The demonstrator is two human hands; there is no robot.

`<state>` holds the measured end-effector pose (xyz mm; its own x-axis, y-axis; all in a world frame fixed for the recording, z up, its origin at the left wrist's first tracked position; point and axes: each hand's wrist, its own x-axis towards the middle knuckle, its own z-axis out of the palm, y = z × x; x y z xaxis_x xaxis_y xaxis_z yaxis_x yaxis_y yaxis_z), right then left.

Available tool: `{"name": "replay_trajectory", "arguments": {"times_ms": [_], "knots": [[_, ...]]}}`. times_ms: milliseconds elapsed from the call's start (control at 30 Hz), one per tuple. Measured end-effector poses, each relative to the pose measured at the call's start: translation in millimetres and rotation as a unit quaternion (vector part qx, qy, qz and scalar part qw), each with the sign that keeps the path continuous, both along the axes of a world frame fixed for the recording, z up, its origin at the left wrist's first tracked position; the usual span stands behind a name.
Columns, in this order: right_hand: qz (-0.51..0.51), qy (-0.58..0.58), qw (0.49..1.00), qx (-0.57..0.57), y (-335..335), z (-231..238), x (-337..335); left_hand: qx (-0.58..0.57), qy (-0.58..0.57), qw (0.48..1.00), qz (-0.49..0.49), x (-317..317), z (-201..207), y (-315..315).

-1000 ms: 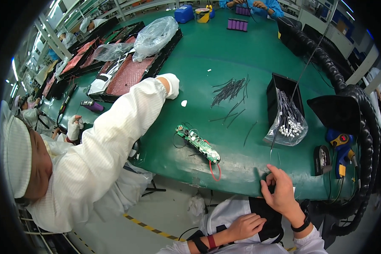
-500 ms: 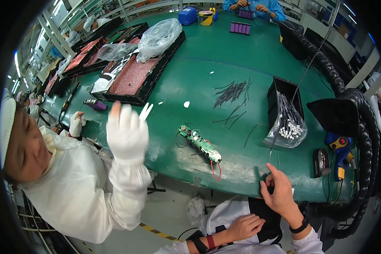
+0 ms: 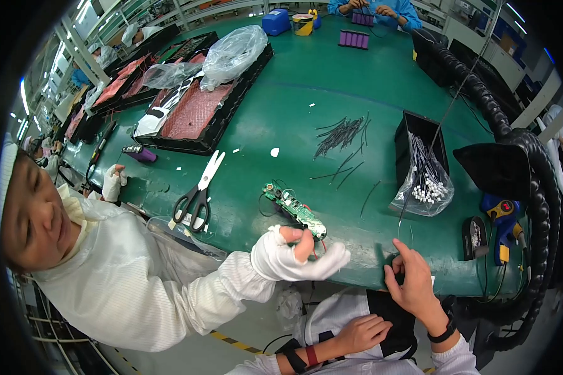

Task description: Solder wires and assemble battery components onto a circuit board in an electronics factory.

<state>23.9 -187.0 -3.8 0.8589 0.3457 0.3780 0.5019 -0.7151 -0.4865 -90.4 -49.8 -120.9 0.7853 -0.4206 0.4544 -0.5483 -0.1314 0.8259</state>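
Note:
My right hand (image 3: 411,278) is at the table's front edge, index finger stretched out and thumb apart, holding nothing visible. A thin dark rod (image 3: 441,125) slants down from the upper right and ends close to that fingertip; I cannot tell whether they touch. My left hand (image 3: 364,334) rests low by my lap, empty, its fingers loosely bent. To the left of my right hand lies a green circuit board assembly (image 3: 297,211) with wires. A co-worker's white-gloved hand (image 3: 294,255) reaches over its near end, fingers apart.
Black-handled scissors (image 3: 200,190) lie at the left. Short black wires (image 3: 341,139) are scattered mid-table. A black bin (image 3: 422,134) holds white-tipped cables (image 3: 428,187). Farther right are a blue tool (image 3: 502,228) and a black ribbed hose (image 3: 475,81). Black trays (image 3: 200,147) stand at the far left.
The co-worker's gloved hand has swung from above the scissors rightward to the circuit board, uncovering the scissors. My two hands have stayed in place.

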Motion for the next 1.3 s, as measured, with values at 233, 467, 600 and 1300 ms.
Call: {"name": "replay_trajectory", "arguments": {"times_ms": [233, 467, 600, 1300], "knots": [[-0.004, 0.002, 1.000, 0.001, -0.3, -0.8, -0.1, -0.006, -0.005, 1.000, -0.001, 0.9, -0.7, -0.7], [-0.005, 0.005, 1.000, 0.002, -0.2, -0.7, 0.2, -0.003, -0.009, 1.000, 0.004, 1.0, -0.8, -1.1], [-0.007, 0.007, 1.000, -0.001, 0.5, 1.3, -0.6, 0.001, -0.006, 1.000, 0.000, -0.2, -0.6, -0.9], [-0.002, 0.004, 1.000, 0.003, 0.2, 1.9, 0.7, 0.001, -0.022, 1.000, 0.004, 2.6, -2.6, -2.1]]}}
